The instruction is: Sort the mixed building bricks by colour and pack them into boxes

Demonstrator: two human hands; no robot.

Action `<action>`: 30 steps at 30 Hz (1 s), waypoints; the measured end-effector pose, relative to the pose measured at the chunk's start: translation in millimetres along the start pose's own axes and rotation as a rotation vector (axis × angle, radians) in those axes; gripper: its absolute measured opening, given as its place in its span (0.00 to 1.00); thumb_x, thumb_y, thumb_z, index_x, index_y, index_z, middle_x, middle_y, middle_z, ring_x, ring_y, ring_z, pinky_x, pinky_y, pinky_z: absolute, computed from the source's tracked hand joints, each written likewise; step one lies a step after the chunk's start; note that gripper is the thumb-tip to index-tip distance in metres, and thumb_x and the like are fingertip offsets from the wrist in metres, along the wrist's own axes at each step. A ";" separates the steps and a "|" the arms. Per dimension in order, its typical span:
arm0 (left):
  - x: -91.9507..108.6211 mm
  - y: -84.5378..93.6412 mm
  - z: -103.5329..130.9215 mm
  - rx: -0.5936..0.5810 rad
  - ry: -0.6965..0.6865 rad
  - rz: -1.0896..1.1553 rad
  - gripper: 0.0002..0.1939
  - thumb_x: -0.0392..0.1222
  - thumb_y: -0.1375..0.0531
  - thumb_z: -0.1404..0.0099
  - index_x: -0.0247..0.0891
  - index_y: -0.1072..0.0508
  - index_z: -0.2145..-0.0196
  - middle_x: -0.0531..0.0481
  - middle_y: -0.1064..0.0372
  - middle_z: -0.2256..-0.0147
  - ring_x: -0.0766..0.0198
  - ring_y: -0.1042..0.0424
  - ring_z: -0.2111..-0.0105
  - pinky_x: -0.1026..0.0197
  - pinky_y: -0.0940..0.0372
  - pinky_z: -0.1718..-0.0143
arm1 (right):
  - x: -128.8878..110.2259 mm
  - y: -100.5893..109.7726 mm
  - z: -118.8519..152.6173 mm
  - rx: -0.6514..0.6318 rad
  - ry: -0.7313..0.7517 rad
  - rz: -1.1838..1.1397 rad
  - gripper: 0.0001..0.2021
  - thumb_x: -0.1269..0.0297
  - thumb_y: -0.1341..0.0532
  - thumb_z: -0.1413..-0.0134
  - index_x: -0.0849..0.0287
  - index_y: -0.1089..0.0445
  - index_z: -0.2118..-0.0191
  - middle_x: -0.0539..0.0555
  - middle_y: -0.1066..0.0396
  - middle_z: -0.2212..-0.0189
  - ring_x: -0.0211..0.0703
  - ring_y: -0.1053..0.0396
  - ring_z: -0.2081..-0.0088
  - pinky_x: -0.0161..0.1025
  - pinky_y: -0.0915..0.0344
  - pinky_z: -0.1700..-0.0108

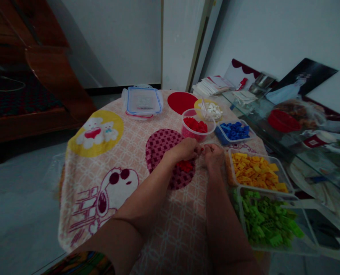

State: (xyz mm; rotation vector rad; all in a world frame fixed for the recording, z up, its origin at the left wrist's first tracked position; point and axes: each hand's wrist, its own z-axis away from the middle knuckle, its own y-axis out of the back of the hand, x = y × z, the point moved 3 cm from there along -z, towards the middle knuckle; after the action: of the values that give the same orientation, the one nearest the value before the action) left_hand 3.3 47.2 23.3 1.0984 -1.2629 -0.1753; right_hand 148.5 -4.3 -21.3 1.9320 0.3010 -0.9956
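Observation:
Close together over the patterned tablecloth (181, 214), my left hand (187, 149) and my right hand (214, 156) both have their fingers pinched. A small dark red toy brick (202, 149) shows between the fingertips; its exact shape is too small to make out. Several red bricks (185, 165) lie on the cloth just below my left hand, partly hidden by the wrist. Right behind the hands stands a round see-through tub (184, 131) with more red bricks (195, 125) in it. My right hand is beside the box of yellow bricks (254, 170).
Boxes of blue bricks (235, 130) and green bricks (268, 219) stand along the table's right side, with white pieces (212, 110) at the back. Lidded containers (144, 100) sit at the back left. A cluttered glass shelf (275, 133) borders the right; a wooden seat (49, 76) stands left.

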 end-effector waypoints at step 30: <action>-12.3 23.3 -5.8 0.829 0.091 0.521 0.14 0.32 0.40 0.38 0.34 0.19 0.56 0.43 0.19 0.58 0.63 0.20 0.60 0.61 0.25 0.56 | 0.1 -0.9 0.3 -0.009 -0.031 -0.013 0.12 0.59 0.44 0.48 0.57 0.25 0.71 0.54 0.26 0.77 0.48 0.30 0.71 0.41 0.39 0.65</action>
State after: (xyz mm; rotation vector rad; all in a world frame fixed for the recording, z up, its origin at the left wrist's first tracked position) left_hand -6.7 70.4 32.8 1.3868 -1.5336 0.8505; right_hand 147.9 -4.1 -22.0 1.9068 0.2994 -1.0303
